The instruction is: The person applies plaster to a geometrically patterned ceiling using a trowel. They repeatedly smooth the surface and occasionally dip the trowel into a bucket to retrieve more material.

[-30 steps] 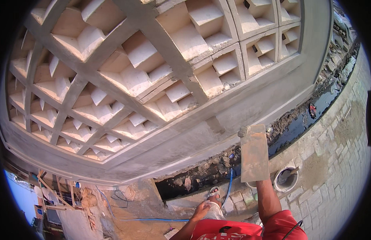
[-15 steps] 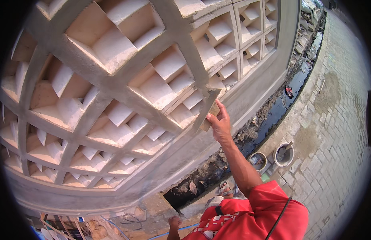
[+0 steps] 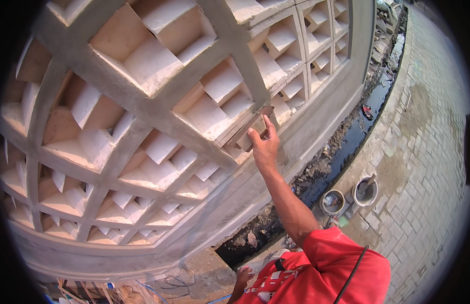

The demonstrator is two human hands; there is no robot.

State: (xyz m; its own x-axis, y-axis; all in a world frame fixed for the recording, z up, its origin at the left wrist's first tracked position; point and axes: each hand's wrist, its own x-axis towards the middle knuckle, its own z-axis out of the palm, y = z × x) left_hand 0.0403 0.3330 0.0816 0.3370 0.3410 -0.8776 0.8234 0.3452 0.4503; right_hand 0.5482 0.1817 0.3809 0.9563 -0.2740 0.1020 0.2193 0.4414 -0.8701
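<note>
My right hand [image 3: 264,147] is raised and shut on a flat wooden plastering float [image 3: 245,130]. The float lies pressed against a diagonal rib of the grey plastered lattice wall [image 3: 143,109], at the lower edge of one recessed cell. My right arm in a red sleeve reaches up from the lower right. At the bottom edge my left hand [image 3: 241,278] hangs low beside the wall's base ledge [image 3: 194,263]; its fingers are partly hidden, so its grip is unclear.
A ditch with dark water and rubble [image 3: 341,152] runs along the foot of the wall. Two round buckets [image 3: 332,201] [image 3: 366,190] stand on the brick paving [image 3: 427,152] to the right. Cables and debris lie at the lower left.
My right hand has risen with the float from waist height up onto the lattice rib. The view has tilted upward and closer to the wall.
</note>
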